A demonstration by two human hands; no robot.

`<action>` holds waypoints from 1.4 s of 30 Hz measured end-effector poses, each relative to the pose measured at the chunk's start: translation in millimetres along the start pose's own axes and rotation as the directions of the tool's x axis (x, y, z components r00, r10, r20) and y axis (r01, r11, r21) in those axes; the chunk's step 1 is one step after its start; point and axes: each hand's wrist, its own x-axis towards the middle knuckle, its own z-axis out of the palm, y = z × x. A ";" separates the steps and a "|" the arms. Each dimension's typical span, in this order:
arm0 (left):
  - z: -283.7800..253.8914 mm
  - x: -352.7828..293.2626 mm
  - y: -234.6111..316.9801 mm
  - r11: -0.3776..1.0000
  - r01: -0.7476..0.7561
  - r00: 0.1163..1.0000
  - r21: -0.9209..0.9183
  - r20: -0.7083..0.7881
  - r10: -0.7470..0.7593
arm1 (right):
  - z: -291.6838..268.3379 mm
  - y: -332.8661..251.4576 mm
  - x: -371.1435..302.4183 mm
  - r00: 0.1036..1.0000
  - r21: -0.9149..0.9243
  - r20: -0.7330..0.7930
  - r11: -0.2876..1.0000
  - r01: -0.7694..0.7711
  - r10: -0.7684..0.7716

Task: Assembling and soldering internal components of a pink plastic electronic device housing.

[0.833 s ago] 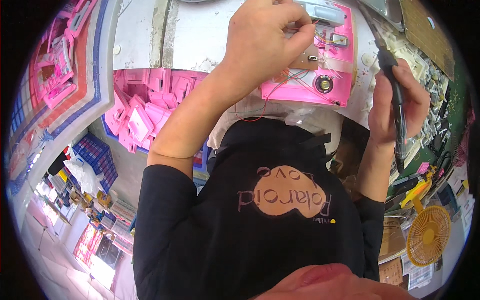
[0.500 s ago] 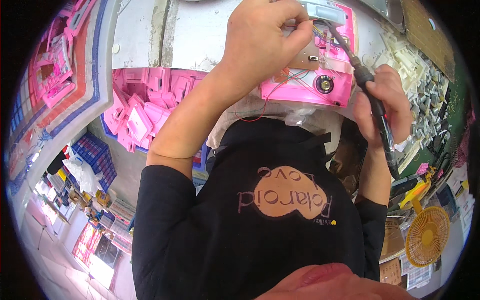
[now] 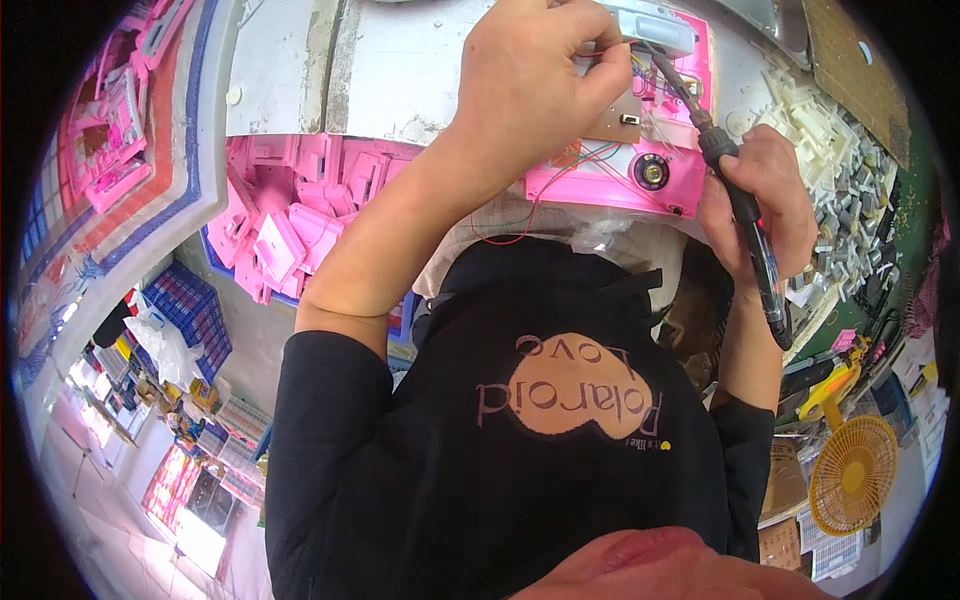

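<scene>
My right hand (image 3: 768,195) is wrapped round the black handle of a soldering iron (image 3: 742,195), whose tip reaches up and left to the wiring beside a pale grey plastic part (image 3: 655,34). My left hand (image 3: 545,80) is closed in a pinch just left of that tip, with a thin red wire at its fingertips; its palm hides part of the work. Underneath lies a pink plastic housing (image 3: 575,188). It carries a brown circuit board (image 3: 612,124) with a small switch, a round black speaker (image 3: 652,172) and several loose coloured wires.
Pink plastic parts (image 3: 285,235) fill a blue crate to the left, and more pink parts (image 3: 120,140) lie at the far left. White and grey small pieces (image 3: 840,170) are heaped to the right. A yellow fan (image 3: 853,475) stands at lower right.
The soldering iron and my right hand have shifted slightly up and left. My left hand has moved a little to the right, still pinched; the housing has shifted very slightly.
</scene>
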 end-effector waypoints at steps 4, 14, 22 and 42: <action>0.9 0.2 0.8 1.000 0.013 1.000 -0.017 -0.001 -0.013 | -3.1 -0.6 1.5 0.999 -0.013 0.038 1.000 0.003 -0.003; 3.5 1.7 2.2 0.999 -0.012 1.000 0.041 -0.011 0.013 | -8.3 -7.7 -5.8 0.992 -0.003 0.016 0.992 -0.124 0.124; 4.1 1.7 2.1 0.999 -0.023 0.999 0.048 -0.021 0.024 | -8.6 -11.3 -6.4 0.987 0.016 -0.024 0.987 -0.159 0.159; 7.3 -0.2 0.3 0.994 -0.059 0.997 0.092 -0.048 0.064 | -7.6 -4.8 8.9 0.993 -0.023 0.041 0.993 -0.113 0.114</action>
